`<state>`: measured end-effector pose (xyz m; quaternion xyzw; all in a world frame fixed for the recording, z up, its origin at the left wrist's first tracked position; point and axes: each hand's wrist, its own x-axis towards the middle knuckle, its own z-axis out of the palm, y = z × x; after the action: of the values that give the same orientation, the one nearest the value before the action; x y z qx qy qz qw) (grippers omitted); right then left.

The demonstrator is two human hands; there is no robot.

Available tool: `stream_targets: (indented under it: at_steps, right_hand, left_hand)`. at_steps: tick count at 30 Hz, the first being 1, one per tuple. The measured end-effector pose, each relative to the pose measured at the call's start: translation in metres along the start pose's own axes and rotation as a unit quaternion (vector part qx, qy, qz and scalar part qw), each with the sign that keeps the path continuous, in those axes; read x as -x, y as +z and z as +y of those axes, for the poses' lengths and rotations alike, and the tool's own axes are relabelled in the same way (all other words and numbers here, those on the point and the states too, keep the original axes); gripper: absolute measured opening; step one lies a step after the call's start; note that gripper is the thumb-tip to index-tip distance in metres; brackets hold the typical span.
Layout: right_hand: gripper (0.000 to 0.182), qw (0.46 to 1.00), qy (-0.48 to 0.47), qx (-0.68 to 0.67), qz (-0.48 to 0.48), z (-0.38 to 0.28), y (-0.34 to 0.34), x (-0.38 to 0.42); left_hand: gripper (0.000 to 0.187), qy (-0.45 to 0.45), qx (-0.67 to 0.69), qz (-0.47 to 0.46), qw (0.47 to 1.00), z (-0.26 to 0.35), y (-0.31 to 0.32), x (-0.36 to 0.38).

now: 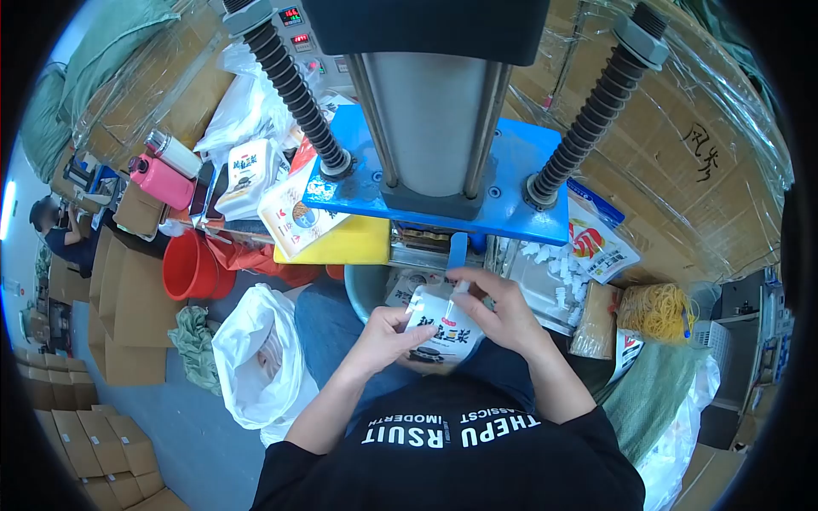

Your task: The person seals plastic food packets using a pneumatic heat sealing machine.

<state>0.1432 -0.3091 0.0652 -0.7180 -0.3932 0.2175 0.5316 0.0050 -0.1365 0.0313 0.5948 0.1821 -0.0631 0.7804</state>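
A white printed pouch (452,328) with black characters and a red mark is held over my lap, below the press. My left hand (379,342) pinches its left side, thumb across the front. At the pouch's upper edge my right hand (504,313) is closed, thumb and index finger around a small white plastic piece (461,289). Just beyond the fingers is a blue tab (457,250) under the press's blue plate (524,183). Another printed pouch (409,288) lies in a pale tub (361,294) behind my left hand.
Small white plastic pieces (558,271) lie on a metal tray (530,289) to the right, by yellow rubber bands (654,311). Pouches are stacked (247,179) at left. A red bucket (189,266) and white sack (247,375) stand on the floor. A person (72,238) sits far left.
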Motion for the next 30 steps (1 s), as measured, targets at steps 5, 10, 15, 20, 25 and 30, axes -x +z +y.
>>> stream_targets:
  at_steps: [5, 10, 15, 20, 25, 30]
  right_hand:
    - [0.034, 0.99, 0.08, 0.038, 0.114, 0.015, -0.028, 0.007]
    - [0.023, 0.94, 0.057, 0.279, 0.187, 0.051, -0.058, 0.02]
    - [0.025, 0.914, 0.081, 0.342, 0.201, 0.069, -0.04, 0.033]
    - [0.027, 0.924, 0.121, 0.323, 0.163, 0.057, -0.048, 0.026]
    - [0.031, 0.944, 0.023, 0.287, 0.162, 0.062, -0.06, 0.034]
    - [0.028, 0.92, 0.007, 0.292, 0.263, 0.068, -0.054, 0.033]
  left_hand:
    - [0.021, -0.009, 0.101, 0.082, 0.991, -0.015, -0.015, -0.043]
    - [0.018, 0.01, 0.176, 0.112, 0.978, -0.007, -0.017, -0.079]
    - [0.017, -0.006, 0.139, 0.098, 0.985, -0.011, -0.023, -0.08]
    - [0.033, 0.199, -0.399, 0.294, 0.846, 0.035, -0.088, -0.064]
    - [0.046, 0.336, -0.656, 0.285, 0.613, -0.003, -0.106, -0.034]
    - [0.034, 0.346, -0.558, 0.329, 0.678, -0.002, -0.109, -0.036]
